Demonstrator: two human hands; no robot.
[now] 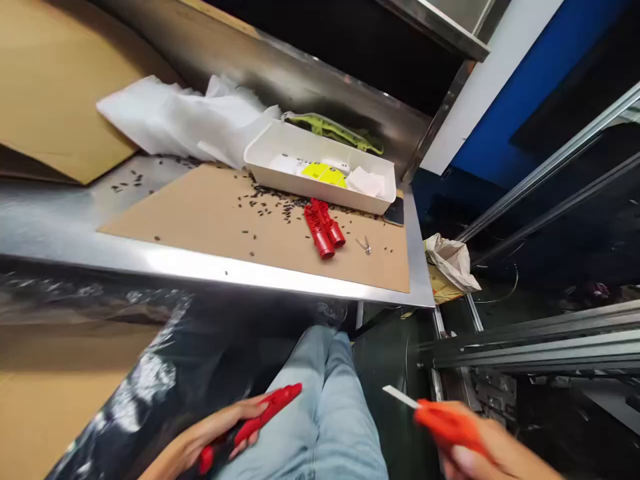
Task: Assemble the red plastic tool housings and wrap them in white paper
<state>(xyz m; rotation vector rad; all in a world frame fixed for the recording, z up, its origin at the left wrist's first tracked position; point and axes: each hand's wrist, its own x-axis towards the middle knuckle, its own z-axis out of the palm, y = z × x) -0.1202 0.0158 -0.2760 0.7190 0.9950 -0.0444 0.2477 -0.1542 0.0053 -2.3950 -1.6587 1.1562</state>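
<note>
While seated below the counter (300, 277), a person holds one tool per hand.
Left hand (210, 433) fingers grip a red part (255, 420) pointing to two o'clock; right hand (480, 447) fingers grip an orange knife (440, 421), blade toward ten o'clock.

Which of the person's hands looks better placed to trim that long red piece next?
Probably the right hand: it grips the orange knife, its blade pointing toward the long red piece. The left hand already holds that piece over the lap, so it seems busy steadying.
</note>
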